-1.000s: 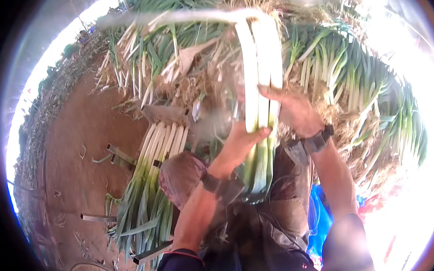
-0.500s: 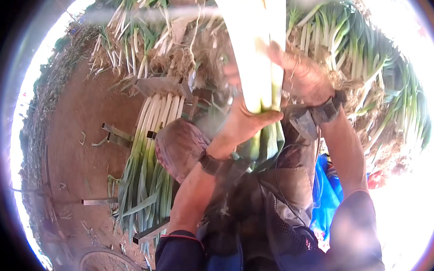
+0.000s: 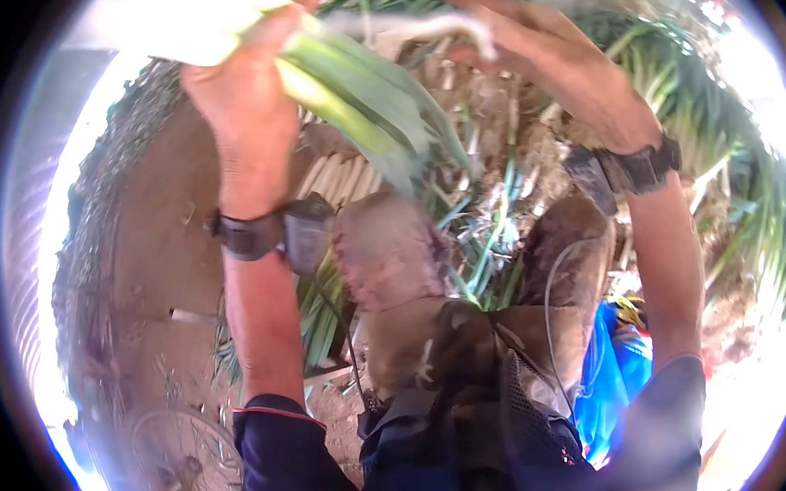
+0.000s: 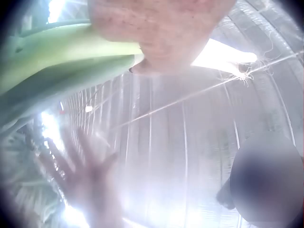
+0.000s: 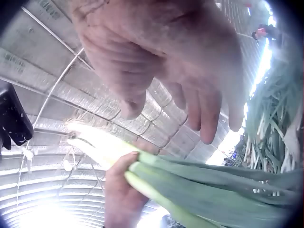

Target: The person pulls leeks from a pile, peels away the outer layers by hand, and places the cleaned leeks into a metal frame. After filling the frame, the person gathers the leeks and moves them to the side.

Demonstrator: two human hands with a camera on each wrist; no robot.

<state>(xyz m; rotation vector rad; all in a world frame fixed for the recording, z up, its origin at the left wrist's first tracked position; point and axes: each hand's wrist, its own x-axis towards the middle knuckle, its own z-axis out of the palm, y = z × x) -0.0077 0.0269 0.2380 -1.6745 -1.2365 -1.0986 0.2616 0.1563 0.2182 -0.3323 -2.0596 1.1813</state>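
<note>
A few leeks [image 3: 362, 91] lie in my left hand [image 3: 254, 107] at the upper left of the head view, white ends to the left and green leaves trailing right. In the left wrist view my left hand [image 4: 161, 33] grips the leeks [image 4: 71, 52] around their stalks; roots show at the far end. My right hand [image 3: 551, 54] is apart from them at the upper right, fingers extended. The right wrist view shows my right hand [image 5: 161, 52] with spread fingers above the leeks [image 5: 190, 183], holding nothing.
Leeks [image 3: 334, 176] lie in a row beside my left knee. A large heap of leeks [image 3: 737, 181] spreads along the right. Blue plastic [image 3: 610, 385] lies at the lower right, a spoked wheel [image 3: 189, 465] at the lower left.
My left hand has carried the leeks up and left, tilting them sideways. My right hand has come away from them, upward and slightly right. The head view has shifted.
</note>
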